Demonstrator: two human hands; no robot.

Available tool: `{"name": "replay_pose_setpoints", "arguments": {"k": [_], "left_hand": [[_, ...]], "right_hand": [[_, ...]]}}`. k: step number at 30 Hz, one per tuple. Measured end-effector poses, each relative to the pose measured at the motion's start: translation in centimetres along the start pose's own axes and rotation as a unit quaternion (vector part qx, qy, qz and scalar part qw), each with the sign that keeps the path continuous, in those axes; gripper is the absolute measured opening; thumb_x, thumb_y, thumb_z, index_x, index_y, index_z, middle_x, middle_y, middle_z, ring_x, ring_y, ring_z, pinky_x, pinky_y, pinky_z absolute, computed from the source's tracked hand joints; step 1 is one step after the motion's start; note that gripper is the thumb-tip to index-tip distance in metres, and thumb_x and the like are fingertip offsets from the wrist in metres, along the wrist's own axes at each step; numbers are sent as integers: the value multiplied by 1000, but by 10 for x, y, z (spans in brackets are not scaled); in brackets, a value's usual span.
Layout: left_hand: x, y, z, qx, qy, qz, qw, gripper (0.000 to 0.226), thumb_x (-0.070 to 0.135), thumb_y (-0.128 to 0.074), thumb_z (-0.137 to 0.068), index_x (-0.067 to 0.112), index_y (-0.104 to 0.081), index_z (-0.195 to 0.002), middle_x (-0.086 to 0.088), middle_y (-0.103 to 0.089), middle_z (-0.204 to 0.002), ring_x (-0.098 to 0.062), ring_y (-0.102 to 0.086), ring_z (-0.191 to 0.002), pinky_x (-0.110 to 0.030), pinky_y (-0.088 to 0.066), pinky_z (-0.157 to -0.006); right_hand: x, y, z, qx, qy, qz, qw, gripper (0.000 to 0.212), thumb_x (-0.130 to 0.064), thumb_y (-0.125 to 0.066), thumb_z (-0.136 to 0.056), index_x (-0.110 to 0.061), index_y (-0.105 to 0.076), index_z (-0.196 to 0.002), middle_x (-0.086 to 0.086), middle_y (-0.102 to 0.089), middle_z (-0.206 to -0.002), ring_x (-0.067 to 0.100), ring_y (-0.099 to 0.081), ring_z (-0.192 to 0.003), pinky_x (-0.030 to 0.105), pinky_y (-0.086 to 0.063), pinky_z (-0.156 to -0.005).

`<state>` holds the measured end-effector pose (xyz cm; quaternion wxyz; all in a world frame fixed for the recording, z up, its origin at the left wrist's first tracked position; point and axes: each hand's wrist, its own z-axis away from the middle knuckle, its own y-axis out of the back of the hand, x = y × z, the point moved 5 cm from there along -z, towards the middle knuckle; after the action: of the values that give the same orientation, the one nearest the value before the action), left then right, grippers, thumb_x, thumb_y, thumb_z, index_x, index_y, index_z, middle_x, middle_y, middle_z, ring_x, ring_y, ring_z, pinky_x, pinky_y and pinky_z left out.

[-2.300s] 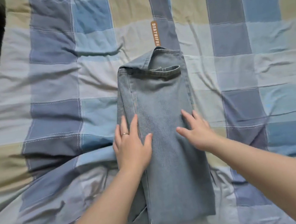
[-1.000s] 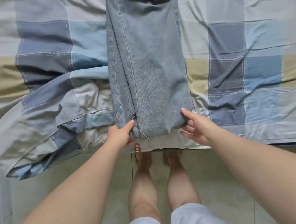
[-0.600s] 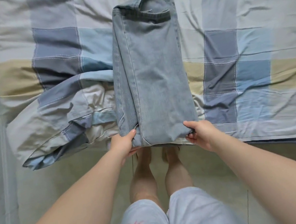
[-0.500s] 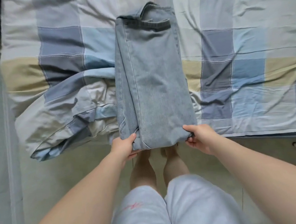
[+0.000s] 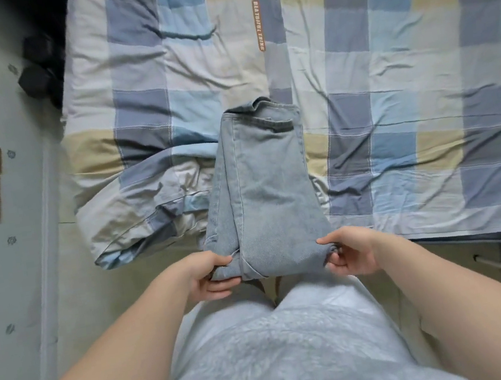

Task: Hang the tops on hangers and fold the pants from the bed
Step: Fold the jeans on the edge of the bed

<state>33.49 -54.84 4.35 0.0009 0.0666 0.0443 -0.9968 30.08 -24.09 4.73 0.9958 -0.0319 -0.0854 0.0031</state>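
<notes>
1. One pair of folded light-blue denim jeans (image 5: 267, 193), lengthwise on checked patchwork bed cover (image 5: 392, 103), near end overhanging the bed edge.
2. Two grips: left hand (image 5: 205, 276) and right hand (image 5: 351, 251) each pinch a near corner, probably to fold that end forward.

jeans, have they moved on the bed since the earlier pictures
Yes. The jeans have slid toward the person: their far end met the orange label earlier, now bedspread shows between them. The left hand and right hand pinch their near end.
</notes>
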Motion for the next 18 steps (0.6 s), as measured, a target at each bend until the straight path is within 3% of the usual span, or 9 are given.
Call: {"name": "replay_pose_setpoints", "arguments": {"k": [5, 10, 14, 18], "left_hand": [[64, 5, 20, -7, -18, 8, 1000, 13, 32, -65, -91, 25, -64, -102, 2, -77, -87, -16, -76, -73, -30, -53, -72], [148, 3, 26, -2, -92, 54, 994, 13, 37, -60, -93, 25, -66, -93, 1, -77, -83, -14, -76, -74, -32, -49, -74], [231, -6, 21, 8, -146, 77, 986, 24, 38, -52, -96, 23, -69, -88, 2, -78, -84, -14, -70, -88, -33, -45, -76], [317, -17, 4, 33, -193, 109, 975, 25, 37, -47, -97, 22, -64, -86, 4, -76, -71, -11, -67, -84, -29, -44, -73]], "right_hand": [[-59, 0, 28, 4, 51, -38, 998, 33, -17, -57, -97, -13, -48, -66, -2, -41, -50, 7, -41, -34, 19, -47, -41], [-128, 1, 35, 14, 100, -100, 990, 35, -14, -48, -97, -15, -43, -62, -4, -39, -47, 7, -38, -33, 19, -47, -41], [-195, 0, 27, 19, 128, -168, 977, 34, -13, -47, -93, -17, -43, -60, -6, -40, -44, 7, -41, -33, 20, -49, -45], [-266, -3, 10, 26, 165, -225, 960, 32, -13, -47, -93, -19, -44, -61, -6, -44, -44, 8, -46, -36, 23, -54, -46]]}}
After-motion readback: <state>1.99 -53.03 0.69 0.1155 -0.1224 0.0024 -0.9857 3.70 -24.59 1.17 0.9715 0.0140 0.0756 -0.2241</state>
